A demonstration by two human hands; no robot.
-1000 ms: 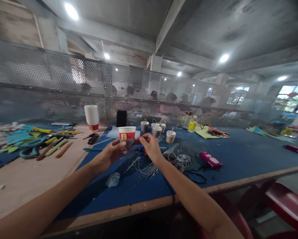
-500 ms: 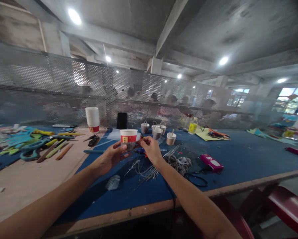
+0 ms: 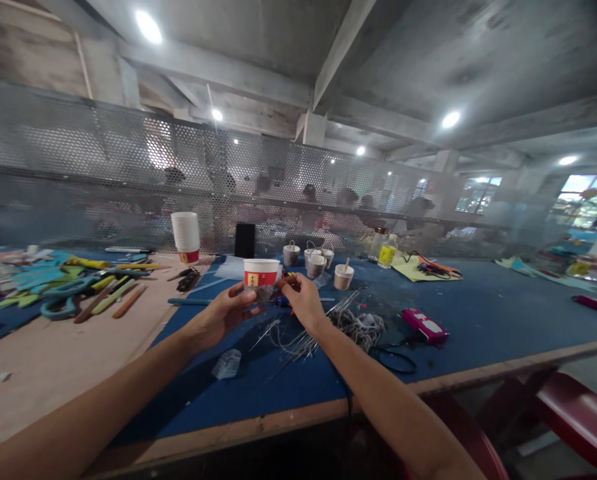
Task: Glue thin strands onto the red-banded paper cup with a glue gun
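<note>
A white and red paper cup (image 3: 261, 273), its lower part wrapped in grey material, is held upright above the blue table mat. My left hand (image 3: 227, 309) grips it from the left, thumb in front. My right hand (image 3: 302, 299) is closed in a pinch at the cup's lower right side; what its fingertips hold is too small to make out. Below and right of that hand lie thin metal wires (image 3: 303, 345) and a tangle of grey cord (image 3: 366, 329). Several small grey-wrapped cups (image 3: 314, 265) stand behind the hands, some with looped handles.
A stack of paper cups (image 3: 185, 233) and a black phone (image 3: 245, 240) stand near the perforated metal screen. Scissors (image 3: 61, 303) and clay tools lie left. A magenta box (image 3: 425, 325), a yellow-labelled bottle (image 3: 387, 253) and a clear plastic piece (image 3: 227, 365) are also on the table.
The cup has shifted slightly to the right and turned a little in my left hand. My right hand stays pinched beside it.
</note>
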